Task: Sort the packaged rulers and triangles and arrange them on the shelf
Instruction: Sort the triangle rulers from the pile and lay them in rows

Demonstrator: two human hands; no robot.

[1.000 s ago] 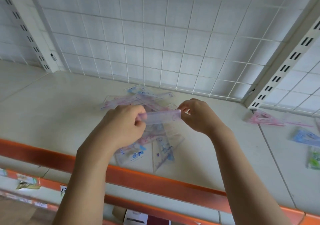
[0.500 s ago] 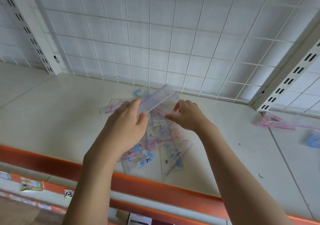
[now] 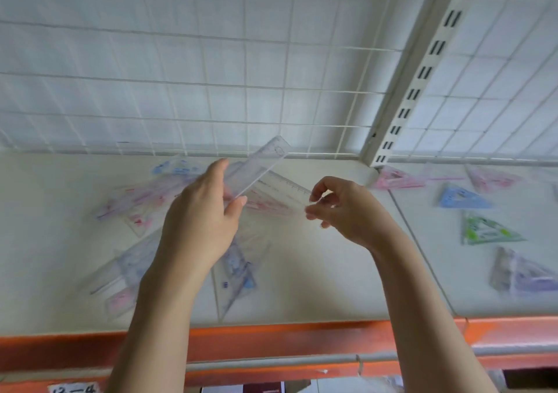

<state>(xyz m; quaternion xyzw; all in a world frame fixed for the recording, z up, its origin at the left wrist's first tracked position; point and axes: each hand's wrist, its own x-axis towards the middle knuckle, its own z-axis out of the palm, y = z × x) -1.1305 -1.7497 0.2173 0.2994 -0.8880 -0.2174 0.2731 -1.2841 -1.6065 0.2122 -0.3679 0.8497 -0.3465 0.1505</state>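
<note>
Holding a clear packaged ruler (image 3: 260, 166) up over the shelf (image 3: 332, 272), my left hand (image 3: 200, 226) has it pinched between thumb and fingers at its lower end, so the strip slants up and away toward the wire grid back (image 3: 211, 75). My right hand (image 3: 344, 208) pinches the near corner of a second clear ruler (image 3: 280, 194) with pink markings, thumb and forefinger curled on its right end; that piece runs leftward behind the first, and I cannot tell whether the two touch. Under both hands a loose heap of packaged rulers and triangles (image 3: 145, 205) lies on the shelf, blurred, partly hidden by my left forearm. Well to the right, past the slotted upright (image 3: 422, 75), sorted pieces lie apart: a pink triangle (image 3: 395, 179), a blue triangle (image 3: 462, 197), a green triangle (image 3: 486, 231) and a purplish triangle (image 3: 525, 275). An orange front rail (image 3: 302, 344) edges the shelf nearest me.
</note>
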